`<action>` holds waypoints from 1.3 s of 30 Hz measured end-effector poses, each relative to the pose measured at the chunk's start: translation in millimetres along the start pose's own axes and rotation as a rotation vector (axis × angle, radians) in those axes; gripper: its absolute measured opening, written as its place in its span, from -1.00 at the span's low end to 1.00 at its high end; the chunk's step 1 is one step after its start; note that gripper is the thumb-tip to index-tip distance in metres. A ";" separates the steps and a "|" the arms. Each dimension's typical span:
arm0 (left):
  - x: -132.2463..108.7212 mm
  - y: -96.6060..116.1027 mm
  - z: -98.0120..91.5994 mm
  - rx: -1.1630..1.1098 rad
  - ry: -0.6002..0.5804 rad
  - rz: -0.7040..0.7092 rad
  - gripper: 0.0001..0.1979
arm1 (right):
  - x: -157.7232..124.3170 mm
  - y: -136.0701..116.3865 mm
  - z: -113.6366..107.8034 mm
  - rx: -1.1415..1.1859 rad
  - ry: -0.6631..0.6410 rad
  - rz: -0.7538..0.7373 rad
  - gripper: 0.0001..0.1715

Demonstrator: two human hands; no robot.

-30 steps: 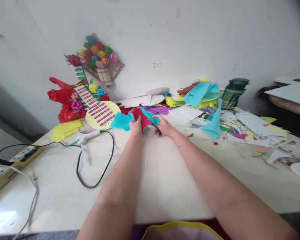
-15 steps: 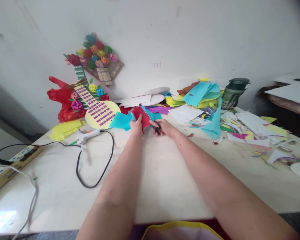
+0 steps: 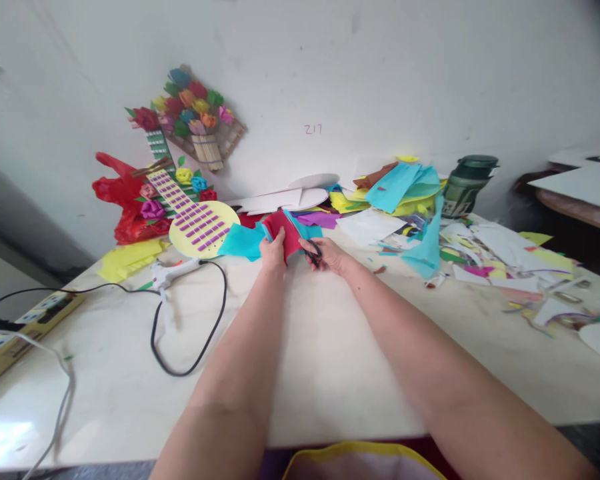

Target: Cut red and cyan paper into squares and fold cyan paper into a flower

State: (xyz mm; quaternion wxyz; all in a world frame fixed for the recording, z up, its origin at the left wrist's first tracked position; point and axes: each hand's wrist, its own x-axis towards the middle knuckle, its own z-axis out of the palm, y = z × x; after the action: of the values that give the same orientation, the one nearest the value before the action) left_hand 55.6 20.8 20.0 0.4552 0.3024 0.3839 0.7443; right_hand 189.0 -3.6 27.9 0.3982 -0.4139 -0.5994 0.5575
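At the far left, a yellow-sided power strip (image 3: 55, 308) lies along the edge of the counter (image 3: 350, 373), a pale cable (image 3: 69, 387) curving down beside it. Next comes a red plastic bag (image 3: 125, 223), crumpled near the wall, with yellow sheets (image 3: 133, 261) lying flat in front of it. A white glue gun (image 3: 175, 270) rests close to those sheets, its black cord (image 3: 222, 320) making a wide loop on the counter. Above and behind, colourful artificial flowers (image 3: 186, 100) rise from a bundle of sticks (image 3: 207, 151) against the wall, and a pale yellow guitar-shaped piece (image 3: 220, 217) with purple strips leans below them.

Just right of the guitar shape, blue paper (image 3: 243, 241) reaches toward the left hand (image 3: 273, 252), which pinches folded red paper (image 3: 291, 235), thumb on top; the fingers underneath are hidden. The red paper is between the two hands, with more blue showing behind its right side. The right hand (image 3: 333, 255) is closed around the dark handles of scissors (image 3: 313, 253), pointed toward the red paper; how far the blades are parted is too small to tell.

Farther right, a pile of coloured sheets (image 3: 403, 190) sits by the wall, then a green bottle (image 3: 466, 190), with mixed paper scraps (image 3: 505, 250) spread in front.
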 end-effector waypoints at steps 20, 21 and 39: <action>2.2 -0.5 -0.9 -0.015 0.016 -0.017 -0.80 | 2.0 2.7 5.8 -0.021 0.027 -0.028 -0.59; 1.7 0.2 -0.5 -0.018 0.016 -0.020 -0.80 | 2.3 3.0 6.1 -0.021 0.030 -0.024 -0.60; -3.8 1.1 2.4 -0.044 -0.045 -0.054 -0.80 | -0.5 -1.4 0.3 0.030 -0.006 -0.035 -0.50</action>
State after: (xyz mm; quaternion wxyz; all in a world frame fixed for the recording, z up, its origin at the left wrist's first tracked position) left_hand 58.5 17.7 21.8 0.4901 0.2987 0.3651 0.7330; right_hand 188.8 -4.2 29.2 0.4121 -0.3959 -0.5993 0.5606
